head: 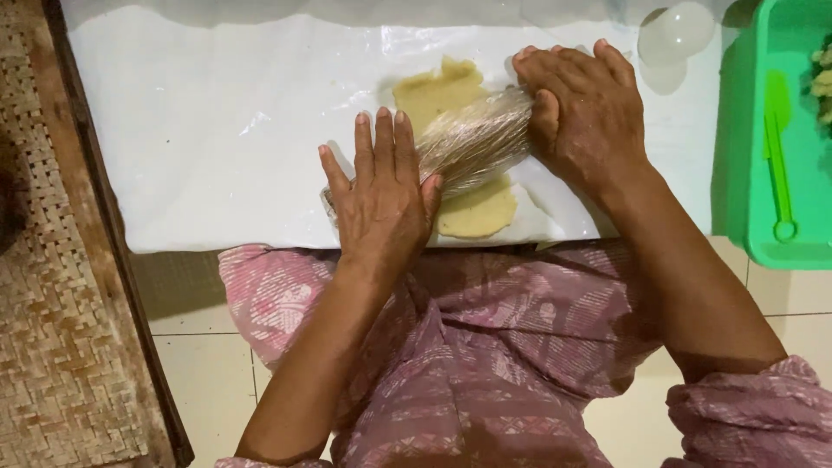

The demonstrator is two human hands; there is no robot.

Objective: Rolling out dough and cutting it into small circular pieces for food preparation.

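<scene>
Dough (451, 91) lying flat on white sheet (217, 130), pale yellow, rolled thin, showing above and below roller (472, 139). Roller wrapped in clear film, set slantwise across dough, lower end toward the left, upper end toward the right. Left hand (381, 195) pressed palm down on roller's lower end, fingers straight, held together, pointing away from the body; flat and open, nothing gripped. Right hand (585, 108) laid over roller's upper end, palm down, fingers slightly bent over it, thumb tucked against the film; resting on top, not clenched around it. Lower lobe of dough peeking out just beside left hand's thumb, near sheet's front edge. Upper lobe reaching toward sheet's middle, its edge ragged. Sheet glossy, wrinkled, covering low table (104, 217) with dark wooden rim. Green tray (754, 173) at far right, touching sheet's edge, holding green spatula (777, 147) lying lengthwise. Round clear object (676, 35) near top right, beyond right hand; kind not discernible. Woven mat (52, 303) at left, beside table. Pink patterned clothing (485, 347) filling lower middle, over pale tiled floor (208, 381).
</scene>
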